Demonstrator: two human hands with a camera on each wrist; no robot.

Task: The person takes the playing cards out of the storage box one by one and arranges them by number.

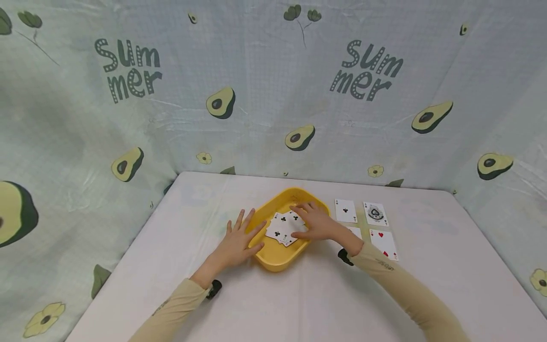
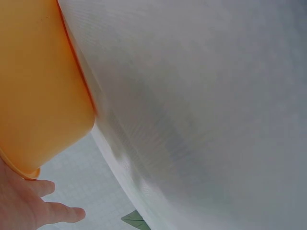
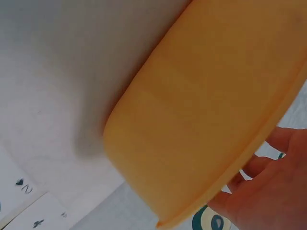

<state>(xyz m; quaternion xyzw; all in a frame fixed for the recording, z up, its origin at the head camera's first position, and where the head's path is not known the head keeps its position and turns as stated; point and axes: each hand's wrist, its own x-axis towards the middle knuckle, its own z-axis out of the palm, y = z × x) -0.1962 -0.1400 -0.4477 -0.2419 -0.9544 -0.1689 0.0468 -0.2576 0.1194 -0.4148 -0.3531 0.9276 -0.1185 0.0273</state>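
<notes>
A yellow plastic basin [image 1: 273,262] stands on the table with several playing cards [image 1: 279,229] lying face up in an overlapping pile inside; clubs show on them. My left hand [image 1: 235,244] rests at the basin's left rim, its fingers spread. Over the right rim reaches my right hand [image 1: 318,223], with its fingers and thumb apart above the cards' right side. Whether its fingertips touch a card cannot be told. In the right wrist view the basin's wall [image 3: 192,115] hides the cards inside, and the fingers [image 3: 280,139] pass behind the rim.
Right of the basin lie an ace of clubs [image 1: 345,210], an ace of spades [image 1: 376,213] and a two of hearts [image 1: 383,244]. Another card [image 1: 355,232] is partly hidden by the right wrist. A curtain printed with avocados [image 1: 300,137] hangs behind the white table [image 1: 265,308].
</notes>
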